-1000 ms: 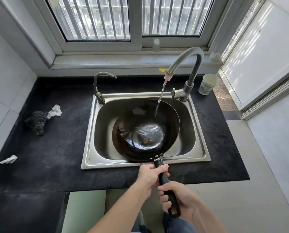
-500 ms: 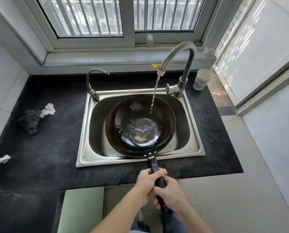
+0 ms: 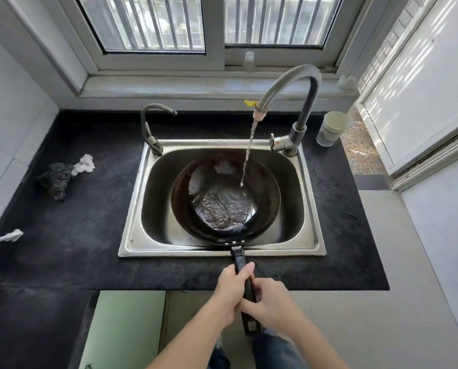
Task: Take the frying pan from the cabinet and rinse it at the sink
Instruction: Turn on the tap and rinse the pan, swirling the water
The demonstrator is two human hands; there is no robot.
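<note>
A dark round frying pan (image 3: 265,187) sits in the steel sink (image 3: 134,198), its bowl holding a pool of rippling water. Its black handle (image 3: 239,259) sticks out over the sink's front rim towards me. My left hand (image 3: 232,294) grips the handle from the left, and my right hand (image 3: 272,304) grips it just behind, from the right. Water streams from the tall curved faucet (image 3: 292,83) into the right side of the pan.
A smaller tap (image 3: 149,129) stands at the sink's back left corner. On the black counter (image 3: 76,235) lie a steel scourer (image 3: 54,178) with a white rag at left and a cup (image 3: 331,127) at back right. A window ledge runs behind.
The pan has shifted a little in the sink and more water has pooled in it. My right hand has slid up the handle, close behind my left hand.
</note>
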